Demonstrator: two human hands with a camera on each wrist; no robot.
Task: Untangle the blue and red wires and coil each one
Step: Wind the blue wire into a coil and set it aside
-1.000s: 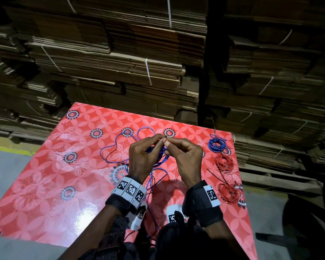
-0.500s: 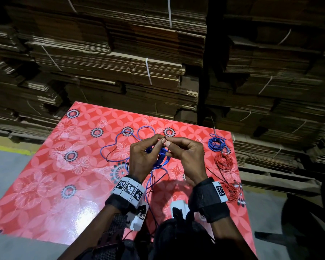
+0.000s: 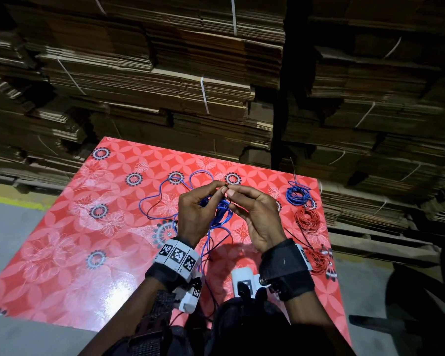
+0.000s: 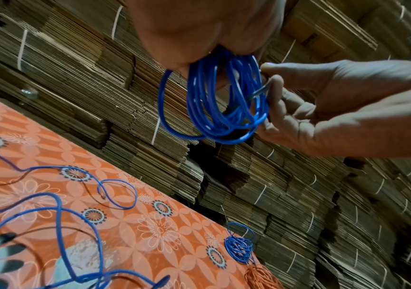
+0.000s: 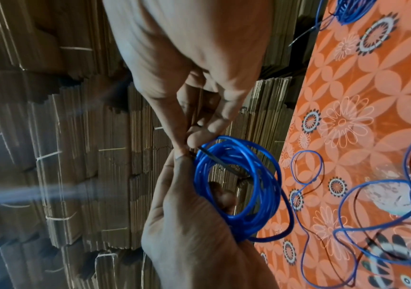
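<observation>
Stacked cardboard [image 3: 165,80] behind | red floral table [image 3: 70,253] | left hand [image 3: 193,217], right hand [image 3: 257,217] grip blue coil [image 4: 219,101]

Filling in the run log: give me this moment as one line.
left hand: holds blue coil | right hand: pinches thin dark tie at coil | finished coils: on table | loose blue wire: remains

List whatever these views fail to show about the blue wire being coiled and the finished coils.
- Head view: the blue wire coil is mostly hidden between the left hand and right hand.
- Head view: the nearest red wire coil is partly covered by the right wrist strap.
- Left wrist view: a red coil is cut by the bottom edge.
</observation>
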